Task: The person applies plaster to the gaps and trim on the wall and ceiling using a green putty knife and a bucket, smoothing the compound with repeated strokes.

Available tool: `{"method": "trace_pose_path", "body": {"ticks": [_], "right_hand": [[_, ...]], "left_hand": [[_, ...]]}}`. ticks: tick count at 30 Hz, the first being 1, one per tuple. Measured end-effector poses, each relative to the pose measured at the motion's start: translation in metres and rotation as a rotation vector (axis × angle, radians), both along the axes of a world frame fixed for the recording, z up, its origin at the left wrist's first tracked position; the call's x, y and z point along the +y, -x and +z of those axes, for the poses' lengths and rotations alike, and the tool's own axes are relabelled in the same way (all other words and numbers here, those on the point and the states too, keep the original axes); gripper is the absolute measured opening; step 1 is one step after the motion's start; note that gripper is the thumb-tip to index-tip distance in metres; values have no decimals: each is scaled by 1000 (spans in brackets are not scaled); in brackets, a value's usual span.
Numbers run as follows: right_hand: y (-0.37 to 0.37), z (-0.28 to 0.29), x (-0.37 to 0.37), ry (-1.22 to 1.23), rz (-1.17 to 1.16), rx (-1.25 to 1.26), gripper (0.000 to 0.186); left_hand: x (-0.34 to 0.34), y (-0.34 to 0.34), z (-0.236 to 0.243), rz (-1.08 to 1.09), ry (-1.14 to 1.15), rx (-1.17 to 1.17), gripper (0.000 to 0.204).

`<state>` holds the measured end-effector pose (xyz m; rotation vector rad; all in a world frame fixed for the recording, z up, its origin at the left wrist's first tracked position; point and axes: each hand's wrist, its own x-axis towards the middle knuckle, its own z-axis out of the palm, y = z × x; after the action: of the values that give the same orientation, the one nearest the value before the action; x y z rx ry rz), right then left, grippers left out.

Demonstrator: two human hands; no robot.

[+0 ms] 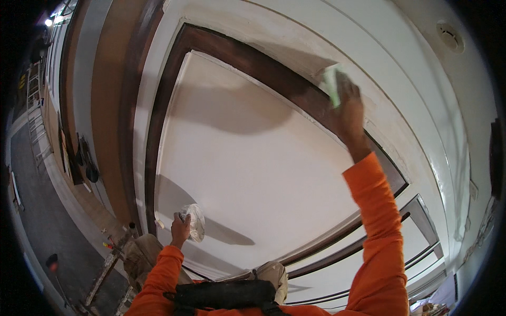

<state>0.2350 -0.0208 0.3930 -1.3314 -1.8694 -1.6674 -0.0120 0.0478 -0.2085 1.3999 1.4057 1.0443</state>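
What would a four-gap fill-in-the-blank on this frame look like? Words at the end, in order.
1. The right hand holds a blurred, pale ____ pad.
2. Of the two hands, the one lower in the picture, with the rounded whitish object, is the ____ one.
3. Both sleeves are ____.
4. The frame around the large pale panel is dark ____.

Missing words: green; left; orange; brown.

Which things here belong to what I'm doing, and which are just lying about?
Apparently in use:
pale green tool, right hand
whitish container, left hand
pale wall strip beside dark brown frame

Apparently just around:
ladder, far left
round fitting, upper right
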Motion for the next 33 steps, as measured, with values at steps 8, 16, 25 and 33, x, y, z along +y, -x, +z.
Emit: {"method": "trace_pose_path", "body": {"ticks": [8, 16, 25, 33], "right_hand": [[56, -36, 52, 108, -20, -31, 63], [69, 43, 10, 461, 359, 174, 54], [87, 138, 68, 725, -44, -125, 45], [109, 144, 56, 872, -215, -206, 32]], "left_hand": [[1, -3, -7, -22, -31, 50, 60], [-3, 6, -7, 7, -17, 51, 59], [-3, 2, -14, -1, -45, 56, 61], [-5, 6, -18, -12, -47, 96, 64]]}}
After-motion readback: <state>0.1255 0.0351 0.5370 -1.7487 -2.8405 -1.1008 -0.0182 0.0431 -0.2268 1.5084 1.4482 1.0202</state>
